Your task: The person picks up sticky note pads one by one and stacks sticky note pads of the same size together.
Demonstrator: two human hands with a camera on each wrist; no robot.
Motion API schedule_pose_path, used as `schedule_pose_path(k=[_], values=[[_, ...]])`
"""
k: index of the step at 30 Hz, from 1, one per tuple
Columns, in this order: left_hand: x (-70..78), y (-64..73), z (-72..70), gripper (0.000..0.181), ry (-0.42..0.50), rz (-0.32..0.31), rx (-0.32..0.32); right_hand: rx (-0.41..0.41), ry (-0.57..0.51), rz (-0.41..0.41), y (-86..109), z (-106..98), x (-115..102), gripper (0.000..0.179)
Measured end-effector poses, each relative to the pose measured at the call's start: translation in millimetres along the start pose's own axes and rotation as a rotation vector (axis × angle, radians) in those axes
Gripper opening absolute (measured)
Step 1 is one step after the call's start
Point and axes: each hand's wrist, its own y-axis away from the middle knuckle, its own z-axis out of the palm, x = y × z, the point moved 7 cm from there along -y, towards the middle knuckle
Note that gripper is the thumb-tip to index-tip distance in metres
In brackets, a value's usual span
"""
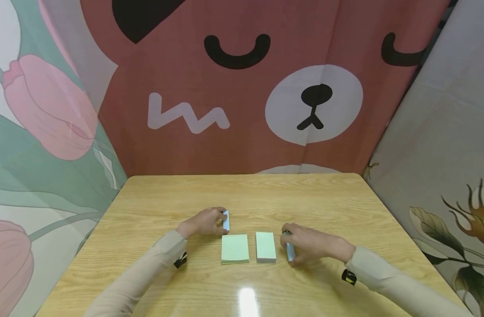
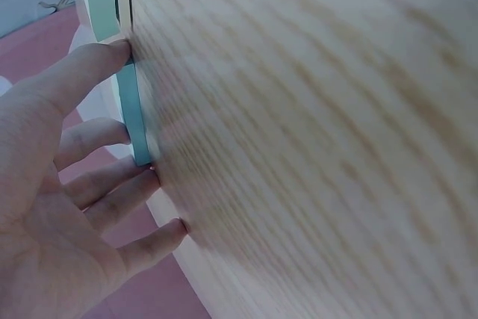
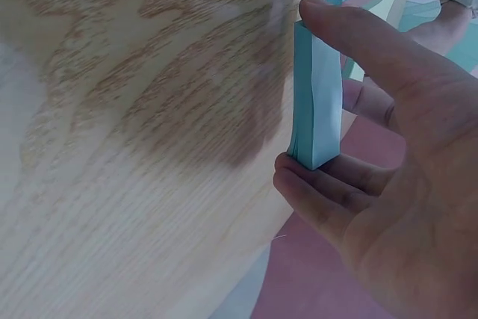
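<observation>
My left hand (image 1: 205, 222) pinches a narrow light-blue sticky note pad (image 1: 226, 221) by its two ends, thumb at the near end and fingers at the far one. In the left wrist view the pad (image 2: 132, 113) lies flat on the wood. My right hand (image 1: 310, 243) holds a second narrow blue sticky note pad (image 3: 321, 98) lengthwise between thumb and fingers, at or close to the tabletop. Between the hands lie a square pale-green sticky note pad (image 1: 235, 248) and, to its right, a narrower rectangular pale-green pad (image 1: 265, 246).
The wooden table (image 1: 178, 281) has its far edge against a hanging cloth (image 1: 178, 149) with a bear face. Patterned cloths hang at the left (image 1: 47, 185) and right (image 1: 436, 132). Dark bands sit at both cuffs.
</observation>
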Motion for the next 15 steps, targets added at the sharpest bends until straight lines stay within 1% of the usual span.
schedule_pose_path(k=[3,10,15], values=[[0.3,0.3,1.3,0.047,-0.003,0.003,-0.007,-0.005,-0.008,0.001,0.0,2.5,1.5,0.035],[-0.4,-0.5,2.0,0.045,-0.016,-0.005,-0.009,-0.037,-0.074,0.022,-0.3,9.7,6.8,0.034],[-1.4,-1.4,1.3,0.047,-0.021,-0.014,-0.011,-0.046,-0.109,0.039,0.0,11.5,10.8,0.041]])
